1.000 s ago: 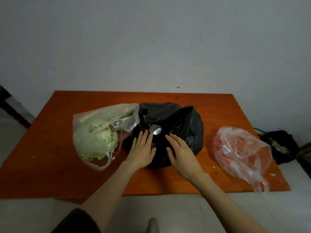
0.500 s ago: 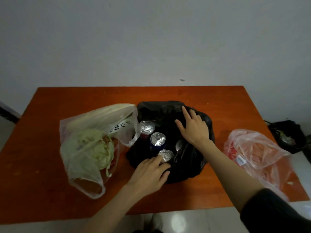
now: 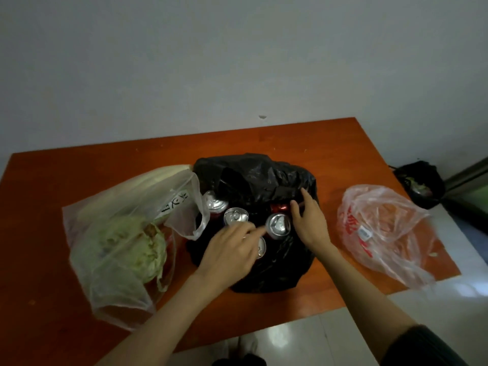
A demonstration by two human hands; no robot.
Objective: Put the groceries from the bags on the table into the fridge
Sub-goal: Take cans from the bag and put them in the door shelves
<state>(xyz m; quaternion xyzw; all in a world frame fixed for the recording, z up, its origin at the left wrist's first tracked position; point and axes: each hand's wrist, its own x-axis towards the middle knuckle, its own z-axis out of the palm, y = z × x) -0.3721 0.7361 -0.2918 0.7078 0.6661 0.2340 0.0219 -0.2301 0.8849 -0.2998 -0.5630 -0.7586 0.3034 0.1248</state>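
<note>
— Orange worktop: black bag now spread wide, cans exposed; a second ago only one showed.
— Hands?
— Left fingers spread over cans, right pinching bag edge. Nothing lifted out yet.

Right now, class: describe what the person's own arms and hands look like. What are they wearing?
Both hands, left and right, are bare: no gloves, rings or watch visible. The forearms are bare too. A dark sleeve sits pushed up near the right elbow; the left arm shows no sleeve in view.
</note>
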